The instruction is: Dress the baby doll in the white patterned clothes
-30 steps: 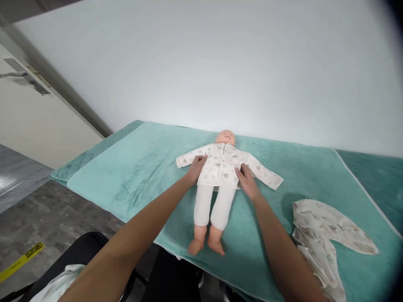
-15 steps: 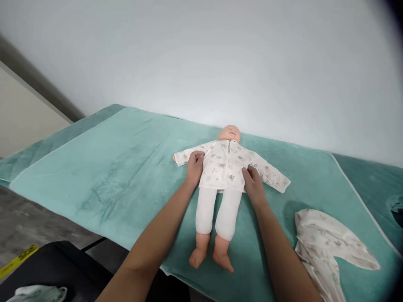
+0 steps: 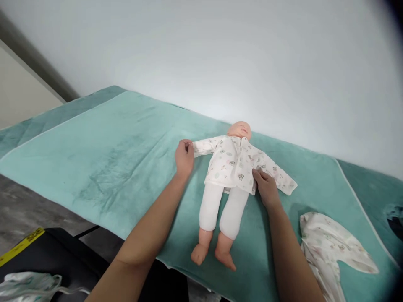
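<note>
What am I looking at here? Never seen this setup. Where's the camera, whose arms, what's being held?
There's no robot here: these are a person's own bare hands, seen by a camera worn on their head that looks forward and down. That is why the forearms enter from the bottom edge.

A doll lies face up on a teal cover, its head near the wall. It wears a white patterned jacket and white leggings; its feet are bare.

The left hand pinches the cuff of one sleeve; whether the doll's own hand is inside that grip is hidden. The right hand pinches the jacket's side, below the other sleeve. A separate patterned garment lies beyond the right forearm.
</note>
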